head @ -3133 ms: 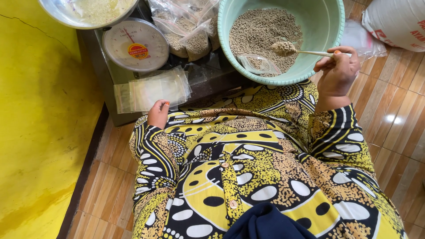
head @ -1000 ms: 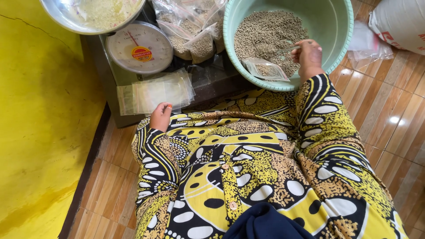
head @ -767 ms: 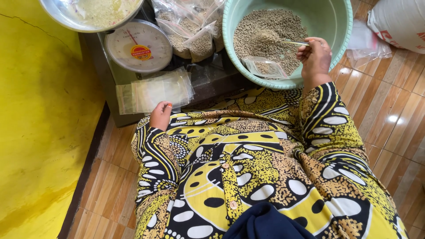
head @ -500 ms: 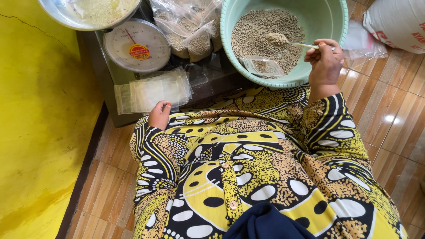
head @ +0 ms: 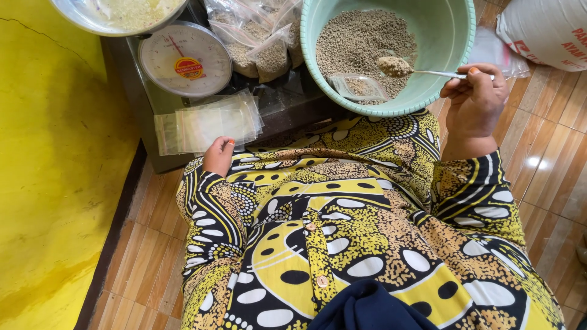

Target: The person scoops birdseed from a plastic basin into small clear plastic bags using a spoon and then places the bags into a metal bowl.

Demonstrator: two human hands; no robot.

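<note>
My right hand grips a metal spoon heaped with small grey-brown pellets, held level over a green plastic basin that is half full of the same pellets. A small clear bag with a few pellets in it lies against the basin's near inner wall, below the spoon. My left hand rests on my lap with its fingers curled, touching the edge of a stack of empty clear plastic bags.
A round dial scale stands on a dark low table, beside several filled clear bags. A metal bowl of pale powder sits at the top left. A white sack lies right, a yellow wall left.
My right hand dipped the spoon into the basin's pellets, then lifted it loaded and drew back to the right. My left hand stayed on the bag stack.
</note>
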